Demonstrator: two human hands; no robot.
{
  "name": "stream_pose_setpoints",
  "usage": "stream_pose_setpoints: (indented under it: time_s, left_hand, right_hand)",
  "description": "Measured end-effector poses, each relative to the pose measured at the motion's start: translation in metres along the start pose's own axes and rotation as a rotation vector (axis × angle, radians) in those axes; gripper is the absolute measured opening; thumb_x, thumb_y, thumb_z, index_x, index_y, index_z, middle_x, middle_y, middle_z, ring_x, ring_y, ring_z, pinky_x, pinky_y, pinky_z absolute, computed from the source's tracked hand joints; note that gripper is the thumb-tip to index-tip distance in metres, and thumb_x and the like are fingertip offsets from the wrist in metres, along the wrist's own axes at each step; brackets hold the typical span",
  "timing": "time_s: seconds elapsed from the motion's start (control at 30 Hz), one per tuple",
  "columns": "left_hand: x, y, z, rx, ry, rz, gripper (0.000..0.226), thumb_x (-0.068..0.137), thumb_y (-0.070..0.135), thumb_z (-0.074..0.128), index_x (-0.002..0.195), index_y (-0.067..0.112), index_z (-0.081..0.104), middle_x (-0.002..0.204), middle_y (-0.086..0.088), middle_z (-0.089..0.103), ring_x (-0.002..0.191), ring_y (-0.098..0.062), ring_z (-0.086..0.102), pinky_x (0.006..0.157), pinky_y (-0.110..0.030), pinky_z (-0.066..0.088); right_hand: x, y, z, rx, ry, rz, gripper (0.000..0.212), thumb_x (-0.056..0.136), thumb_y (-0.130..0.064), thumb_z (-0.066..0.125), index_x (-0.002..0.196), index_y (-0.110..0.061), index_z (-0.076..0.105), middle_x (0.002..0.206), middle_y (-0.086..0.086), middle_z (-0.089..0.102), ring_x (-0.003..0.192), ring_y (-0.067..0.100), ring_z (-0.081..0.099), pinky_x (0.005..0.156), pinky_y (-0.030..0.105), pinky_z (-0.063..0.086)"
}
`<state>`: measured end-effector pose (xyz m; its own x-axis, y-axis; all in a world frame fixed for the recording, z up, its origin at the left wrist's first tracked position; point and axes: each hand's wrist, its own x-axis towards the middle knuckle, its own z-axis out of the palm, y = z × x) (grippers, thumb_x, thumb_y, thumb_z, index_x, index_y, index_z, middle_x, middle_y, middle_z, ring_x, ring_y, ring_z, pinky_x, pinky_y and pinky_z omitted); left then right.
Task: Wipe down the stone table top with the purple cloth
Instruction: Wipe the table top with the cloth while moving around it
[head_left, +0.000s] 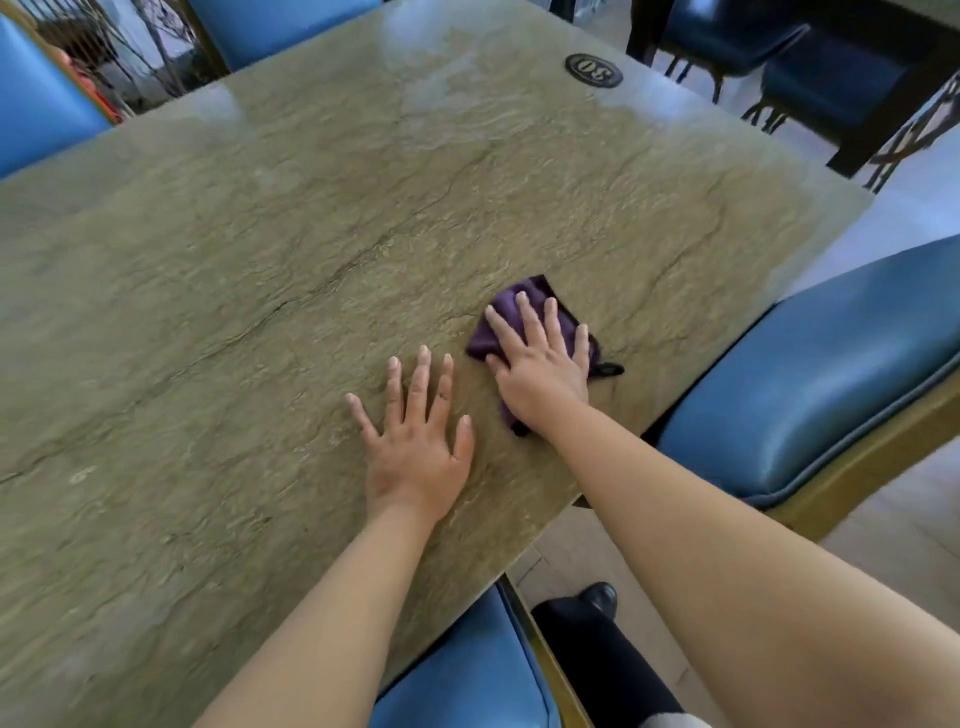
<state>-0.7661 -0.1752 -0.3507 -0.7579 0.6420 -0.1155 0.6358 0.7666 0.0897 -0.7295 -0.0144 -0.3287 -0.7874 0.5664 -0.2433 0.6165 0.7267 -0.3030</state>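
Note:
The stone table top (260, 270) is olive-green with rough veins and fills most of the view. A folded purple cloth (511, 306) with a dark edge lies on it near the right side edge. My right hand (540, 358) presses flat on the cloth, fingers spread over it, so much of the cloth is hidden. My left hand (415, 441) rests flat on the bare stone just left of the cloth, fingers apart, holding nothing.
Blue padded chairs stand around the table: one at the right (810, 374), one at the near edge (467, 670), two at the far left (36, 98). A black oval number plaque (594, 70) sits near the far corner. My dark shoe (600, 597) shows below.

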Motion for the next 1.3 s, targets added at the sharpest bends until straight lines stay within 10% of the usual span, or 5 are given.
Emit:
stream_pose_setpoints:
  time_s: [0.13, 0.4, 0.67, 0.97, 1.3]
  left_hand:
    - [-0.001, -0.001, -0.001, -0.032, -0.004, -0.004, 0.068, 0.089, 0.045, -0.002, 0.150, 0.021, -0.020, 0.160, 0.007, -0.020, 0.147, -0.019, -0.019, 0.113, -0.064, -0.006]
    - [-0.003, -0.017, -0.019, -0.668, -0.041, -0.010, 0.072, 0.087, 0.037, 0.021, 0.143, 0.041, -0.025, 0.162, 0.010, 0.005, 0.148, -0.006, -0.007, 0.114, -0.042, -0.024]
    - [-0.056, -0.085, -0.028, -0.724, 0.321, -0.262, 0.069, 0.088, 0.049, 0.023, 0.152, 0.022, 0.018, 0.153, -0.007, 0.035, 0.136, -0.017, 0.029, 0.117, -0.049, 0.018]
    - [-0.139, -0.160, -0.020, -0.262, 0.029, -0.723, 0.061, 0.099, 0.052, 0.020, 0.153, 0.028, 0.005, 0.160, 0.003, -0.017, 0.147, -0.018, -0.019, 0.113, -0.057, -0.015]
    - [-0.174, -0.210, -0.020, -0.493, -0.273, -1.011, 0.071, 0.085, 0.074, 0.005, 0.146, 0.045, -0.018, 0.152, 0.012, -0.037, 0.141, -0.019, -0.034, 0.107, -0.068, -0.016]
  right_hand:
    - [-0.032, 0.032, -0.002, 0.076, -0.074, -0.244, 0.050, 0.097, -0.047, 0.038, 0.143, -0.056, 0.020, 0.159, -0.021, -0.001, 0.147, 0.007, -0.011, 0.117, 0.042, -0.012]
    - [0.010, 0.011, -0.007, 0.014, -0.004, 0.178, 0.051, 0.099, -0.050, 0.026, 0.147, -0.051, 0.009, 0.161, -0.012, -0.009, 0.147, 0.019, -0.015, 0.114, 0.057, -0.010]
    - [-0.094, -0.092, 0.052, -0.110, -0.225, -0.595, 0.054, 0.098, -0.055, 0.024, 0.147, -0.051, 0.002, 0.159, -0.015, -0.013, 0.144, 0.013, -0.023, 0.114, 0.051, -0.018]
    - [-0.047, -0.140, 0.057, -0.100, -0.163, -0.370, 0.055, 0.098, -0.051, 0.027, 0.149, -0.046, 0.006, 0.160, -0.011, -0.012, 0.146, 0.020, -0.018, 0.113, 0.054, -0.015]
    - [-0.042, -0.196, 0.077, -0.213, -0.277, -0.895, 0.051, 0.098, -0.049, 0.031, 0.143, -0.057, 0.009, 0.159, -0.021, -0.005, 0.147, 0.009, -0.013, 0.117, 0.046, -0.009]
